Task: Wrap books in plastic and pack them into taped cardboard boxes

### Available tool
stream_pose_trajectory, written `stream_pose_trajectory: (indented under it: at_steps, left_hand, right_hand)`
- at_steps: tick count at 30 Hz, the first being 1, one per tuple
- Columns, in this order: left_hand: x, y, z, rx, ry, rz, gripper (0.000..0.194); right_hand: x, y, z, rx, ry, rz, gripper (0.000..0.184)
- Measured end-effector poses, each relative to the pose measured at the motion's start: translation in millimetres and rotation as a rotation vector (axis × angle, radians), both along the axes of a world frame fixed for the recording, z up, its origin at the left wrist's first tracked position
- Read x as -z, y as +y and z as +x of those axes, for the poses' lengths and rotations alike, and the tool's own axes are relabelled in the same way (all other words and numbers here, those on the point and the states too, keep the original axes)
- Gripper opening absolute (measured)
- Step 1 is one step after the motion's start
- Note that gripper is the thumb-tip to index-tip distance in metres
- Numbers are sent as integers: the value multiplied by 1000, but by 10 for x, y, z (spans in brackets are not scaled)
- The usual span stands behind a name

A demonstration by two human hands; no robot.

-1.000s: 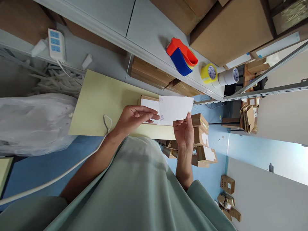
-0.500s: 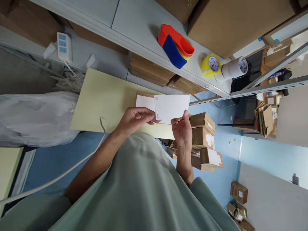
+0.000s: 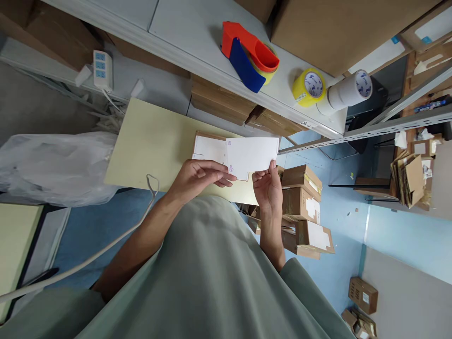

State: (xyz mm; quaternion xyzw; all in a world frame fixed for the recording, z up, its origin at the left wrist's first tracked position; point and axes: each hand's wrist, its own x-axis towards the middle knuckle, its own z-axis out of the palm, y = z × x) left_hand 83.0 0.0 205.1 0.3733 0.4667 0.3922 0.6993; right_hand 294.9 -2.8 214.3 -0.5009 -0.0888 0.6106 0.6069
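Note:
Both hands hold a white paper label [image 3: 252, 155] above the pale yellow table [image 3: 151, 146]. My left hand [image 3: 197, 176] pinches its left edge with fingers pressed together. Gripping its lower right edge is my right hand [image 3: 267, 188], thumb and fingers closed on the paper. Just behind the label lies a flat brown box with a white label [image 3: 209, 148] on the table. A white cable [image 3: 151, 181] loops on the table beside my left wrist.
A red and blue tape dispenser [image 3: 247, 59], a yellow tape roll [image 3: 309, 87] and a white roll [image 3: 348, 92] sit on the grey shelf. Stacked cardboard boxes [image 3: 300, 202] stand on the blue floor at right. A clear plastic bag [image 3: 52, 165] lies left; a power strip [image 3: 102, 70] behind.
The view has shifted slightly; the label and both hands stay together, with the left fingers sliding a little along the paper's left edge.

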Motion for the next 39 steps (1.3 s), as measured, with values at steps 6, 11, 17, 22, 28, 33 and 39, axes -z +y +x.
stream_pose_trajectory:
  at_steps: [6,11,17,22,28,33,39]
  left_hand:
    - [-71,-29,87,26,31,8,43]
    - [-103,-25,144,28,58,27,45]
    - [-84,-15,176,40,44,78,40]
    - [-90,-35,176,55,39,119,38]
    - [-39,-63,148,51,82,135,39]
    - [8,-50,110,100,201,251,36]
    - [28,-47,62,162,259,371,29]
  right_hand:
    - [26,-22,86,-9,-10,8,18]
    - [37,-47,134,5,18,14,18]
    - [49,-87,159,0,-10,29,21]
    - [244,-126,172,-77,-228,14,36]
    - [376,-218,110,-338,-757,52,37]
    - [63,-377,5,-373,-784,233,13]
    - [-74,-375,-107,-450,-810,266,8]
